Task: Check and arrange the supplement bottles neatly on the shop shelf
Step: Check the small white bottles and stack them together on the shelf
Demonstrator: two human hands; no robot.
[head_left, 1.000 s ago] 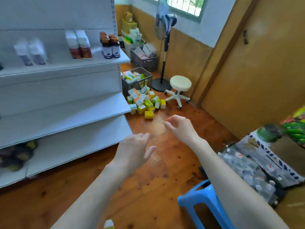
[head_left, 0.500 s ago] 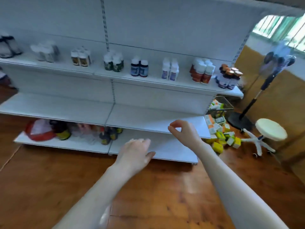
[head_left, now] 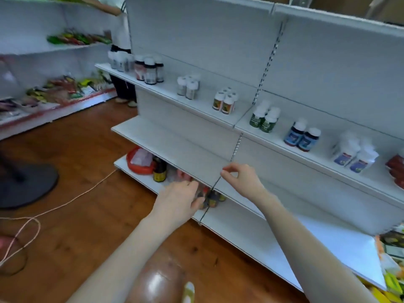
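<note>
Supplement bottles [head_left: 265,120] stand in small separate clusters along the top shelf [head_left: 203,107], from upper centre to the right edge; left hand [head_left: 177,200], lower centre, fingers relaxed, grasping nothing, just before blurred jars [head_left: 213,200] on the bottom shelf [head_left: 262,232]; right hand [head_left: 242,181], centre, thumb and forefinger pinched together on nothing, over the middle shelf [head_left: 175,147].

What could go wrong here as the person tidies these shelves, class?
The left hand reaches under the middle shelf toward crowded bottles on the bottom shelf; a nudge could topple several. The loose cord looping across the floor could trip someone.
</note>
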